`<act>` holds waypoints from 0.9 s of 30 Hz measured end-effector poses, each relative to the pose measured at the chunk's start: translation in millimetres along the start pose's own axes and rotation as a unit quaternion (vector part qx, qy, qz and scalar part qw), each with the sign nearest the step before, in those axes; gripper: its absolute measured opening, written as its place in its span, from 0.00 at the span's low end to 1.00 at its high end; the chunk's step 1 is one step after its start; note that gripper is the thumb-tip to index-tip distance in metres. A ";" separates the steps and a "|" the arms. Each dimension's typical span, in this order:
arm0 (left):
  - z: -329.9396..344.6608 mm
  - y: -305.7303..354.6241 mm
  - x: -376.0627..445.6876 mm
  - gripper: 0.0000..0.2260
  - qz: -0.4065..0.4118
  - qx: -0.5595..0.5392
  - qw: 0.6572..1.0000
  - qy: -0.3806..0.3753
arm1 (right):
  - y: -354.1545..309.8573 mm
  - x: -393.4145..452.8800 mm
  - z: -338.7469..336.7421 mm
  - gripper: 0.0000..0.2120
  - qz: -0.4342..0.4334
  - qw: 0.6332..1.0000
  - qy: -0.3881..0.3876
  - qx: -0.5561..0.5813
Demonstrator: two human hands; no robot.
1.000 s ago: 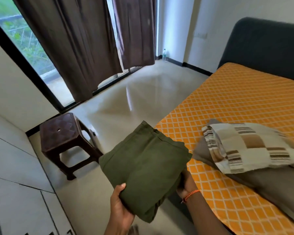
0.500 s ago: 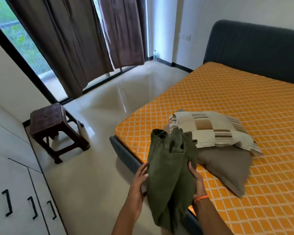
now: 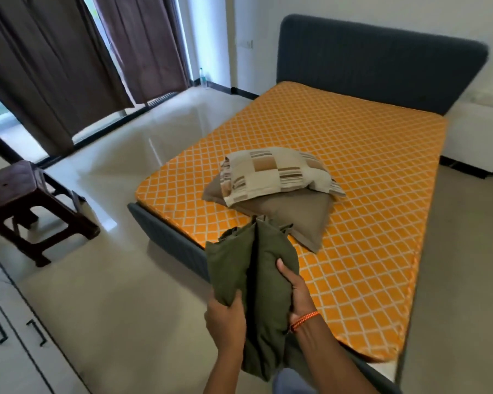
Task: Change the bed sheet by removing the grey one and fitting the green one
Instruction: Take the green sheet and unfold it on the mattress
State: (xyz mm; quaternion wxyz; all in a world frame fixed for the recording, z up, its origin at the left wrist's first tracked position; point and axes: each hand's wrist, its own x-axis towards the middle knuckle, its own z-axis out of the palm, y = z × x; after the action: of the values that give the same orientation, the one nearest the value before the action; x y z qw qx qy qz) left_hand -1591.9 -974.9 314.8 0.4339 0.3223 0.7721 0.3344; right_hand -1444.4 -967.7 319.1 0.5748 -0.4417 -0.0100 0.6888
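Note:
The folded green sheet hangs in front of me, just off the near corner of the bed. My left hand grips its lower left fold. My right hand, with an orange thread on the wrist, holds its right side with the thumb on top. The mattress lies bare, orange with a white diamond pattern. No grey sheet is on it. Two pillows sit near its foot end: a checked beige one on top of a plain brown-grey one.
The bed has a dark grey headboard and frame. A dark brown stool stands on the glossy floor to the left. Brown curtains hang over the window. White cupboard doors with black handles are at the lower left.
The green sheet went from a flat folded square to a loosened, hanging bundle. My view swung right and back, bringing the whole bed and headboard into sight.

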 end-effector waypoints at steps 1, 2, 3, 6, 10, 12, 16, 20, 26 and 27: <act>1.6 -4.6 -7.4 0.20 -0.027 -0.024 0.999 0.019 | -3.5 -10.9 -9.4 0.25 -0.003 1.000 -0.002 0.003; 3.6 -8.8 -16.6 0.19 -0.050 -0.068 0.996 0.026 | -8.8 -23.0 -22.1 0.24 -0.008 1.000 0.000 0.009; 5.7 -12.5 -25.1 0.18 -0.073 -0.128 0.989 0.026 | -15.6 -32.9 -35.3 0.24 -0.015 1.000 0.001 0.012; 8.9 -12.9 -57.2 0.09 -0.110 -0.276 0.955 0.011 | -40.4 -58.4 -72.9 0.22 -0.041 0.999 0.028 0.019; 10.6 -8.5 -82.7 0.13 -0.109 -0.382 0.917 -0.045 | -67.0 -85.7 -114.7 0.20 -0.157 0.982 0.107 0.002; 14.7 -3.3 -97.7 0.17 -0.087 -0.423 0.896 -0.099 | -79.6 -95.0 -142.3 0.17 -0.237 0.943 0.224 -0.061; 29.4 21.2 -131.1 0.14 -0.065 -0.473 0.858 -0.188 | -84.5 -99.7 -215.1 0.23 -0.264 0.893 0.321 -0.175; 66.2 37.7 -170.7 0.15 -0.041 -0.509 0.833 -0.214 | -71.1 -92.2 -302.2 0.36 -0.172 0.863 0.335 -0.337; 165.2 49.9 -257.4 0.15 -0.051 -0.486 0.838 -0.243 | -118.2 -92.9 -314.6 0.35 -0.190 0.892 0.101 -0.398; 184.4 54.3 -275.0 0.15 -0.056 -0.476 0.841 -0.249 | -144.8 -98.1 -312.1 0.33 -0.221 0.888 0.068 -0.399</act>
State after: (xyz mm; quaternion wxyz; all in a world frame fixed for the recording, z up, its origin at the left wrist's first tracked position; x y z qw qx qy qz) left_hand -1302.9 -1117.0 409.2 0.7297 0.1046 0.4004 0.5442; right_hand -1142.5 -1151.3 262.9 0.4867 -0.6658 -0.3419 0.4505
